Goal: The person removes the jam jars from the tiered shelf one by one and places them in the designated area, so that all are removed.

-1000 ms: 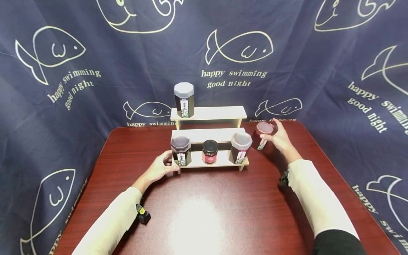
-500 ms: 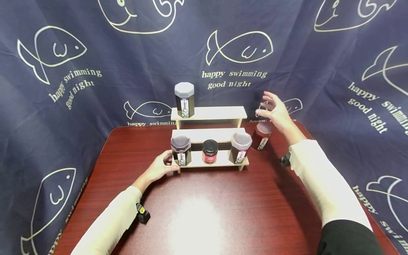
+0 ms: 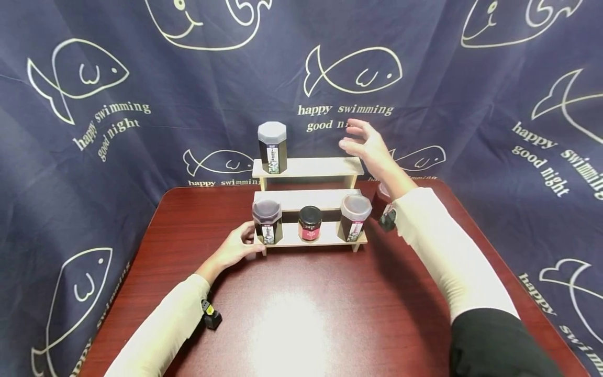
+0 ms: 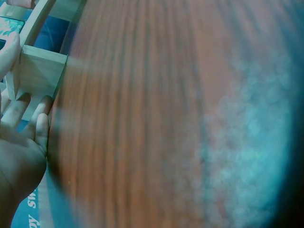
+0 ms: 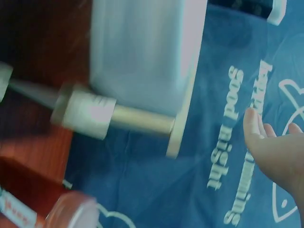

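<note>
My left hand (image 3: 234, 247) holds the left end of a three-tier wooden display stand (image 3: 320, 166), thumb at the front of the lowest shelf. In the left wrist view its fingers (image 4: 42, 128) reach beside the stand's end panel (image 4: 42, 69). My right hand (image 3: 369, 146) hovers holding nothing above the top shelf's right end, fingers loosely spread. A dark jar with a pale lid (image 3: 272, 149) stands at that shelf's left. On the lowest shelf are a dark jar (image 3: 267, 222), a small black-lidded jar (image 3: 310, 225) and a larger pale-lidded jar (image 3: 355, 219).
A reddish jar (image 3: 381, 195) stands on the brown table (image 3: 301, 293) just right of the stand, partly hidden by my right forearm. Behind the table hangs a blue curtain (image 3: 212, 94) with fish drawings. The middle shelf (image 3: 306, 199) lies between the other two.
My right hand has let go of the reddish jar on the table, risen, and moved left above the stand. The left hand keeps its place at the stand's end.
</note>
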Tool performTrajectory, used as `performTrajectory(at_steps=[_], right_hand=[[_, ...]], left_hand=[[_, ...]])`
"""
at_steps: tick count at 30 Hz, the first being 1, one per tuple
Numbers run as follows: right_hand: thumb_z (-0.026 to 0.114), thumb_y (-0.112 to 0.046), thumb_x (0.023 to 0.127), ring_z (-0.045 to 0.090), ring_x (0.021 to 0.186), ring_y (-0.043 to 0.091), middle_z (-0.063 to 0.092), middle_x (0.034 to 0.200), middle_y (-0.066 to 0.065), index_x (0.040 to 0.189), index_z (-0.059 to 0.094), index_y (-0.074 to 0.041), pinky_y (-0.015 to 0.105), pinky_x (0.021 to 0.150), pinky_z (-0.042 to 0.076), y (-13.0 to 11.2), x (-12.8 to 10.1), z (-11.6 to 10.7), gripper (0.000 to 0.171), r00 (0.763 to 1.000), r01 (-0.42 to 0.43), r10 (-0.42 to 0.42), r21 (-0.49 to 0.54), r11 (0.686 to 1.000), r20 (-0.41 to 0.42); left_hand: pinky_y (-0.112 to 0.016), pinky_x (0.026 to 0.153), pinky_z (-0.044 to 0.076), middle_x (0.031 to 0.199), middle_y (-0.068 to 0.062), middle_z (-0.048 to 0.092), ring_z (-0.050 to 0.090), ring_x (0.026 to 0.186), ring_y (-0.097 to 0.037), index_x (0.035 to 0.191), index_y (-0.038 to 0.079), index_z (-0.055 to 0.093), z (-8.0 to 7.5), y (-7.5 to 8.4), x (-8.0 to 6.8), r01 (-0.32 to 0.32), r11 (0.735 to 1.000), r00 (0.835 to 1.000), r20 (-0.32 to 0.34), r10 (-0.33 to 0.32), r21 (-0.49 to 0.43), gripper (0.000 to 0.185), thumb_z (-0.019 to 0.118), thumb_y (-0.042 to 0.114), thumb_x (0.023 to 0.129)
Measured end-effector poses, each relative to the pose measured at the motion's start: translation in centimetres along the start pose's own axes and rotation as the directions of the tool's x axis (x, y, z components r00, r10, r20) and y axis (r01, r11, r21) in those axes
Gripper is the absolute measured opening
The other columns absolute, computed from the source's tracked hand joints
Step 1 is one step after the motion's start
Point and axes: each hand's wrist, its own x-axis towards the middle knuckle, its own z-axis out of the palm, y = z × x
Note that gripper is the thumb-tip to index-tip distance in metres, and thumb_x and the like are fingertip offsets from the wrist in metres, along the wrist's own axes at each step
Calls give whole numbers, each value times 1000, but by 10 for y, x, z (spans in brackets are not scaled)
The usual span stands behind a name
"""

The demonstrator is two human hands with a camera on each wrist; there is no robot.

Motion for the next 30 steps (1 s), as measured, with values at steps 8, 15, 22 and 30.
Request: performTrajectory(at_steps=[8,15,22,30], right_hand=[[74,-11,89,47,135,38,42,150,24,154,37,-5,46,109,42,-8,10,37,75,999,4,0,-99,995,36],[76,-12,88,43,138,39,40,151,24,155,33,-4,44,110,41,-12,21,65,80,995,-49,62,-152,987,81],[80,-15,86,44,137,36,42,151,23,156,33,-5,43,111,39,-11,29,88,85,992,-45,72,-251,967,102],[82,-14,83,47,134,40,43,150,24,156,31,-7,44,103,47,-3,35,111,90,992,-46,78,-288,956,103]], left_hand=[[-35,92,53,134,-28,58,61,112,-35,142,-6,46,0,1,3,35,997,999,-13,-35,63,68,79,-7,82],[-29,91,53,134,-23,60,63,110,-27,142,-2,49,0,2,2,40,998,999,-19,-40,40,70,82,-3,81],[-27,89,53,131,-23,62,64,107,-23,141,-2,49,1,1,0,48,997,999,-27,-47,57,68,83,0,81],[-29,89,53,133,-27,59,63,110,-28,143,-6,45,1,-2,0,48,997,999,-21,-47,67,69,79,-6,82]])
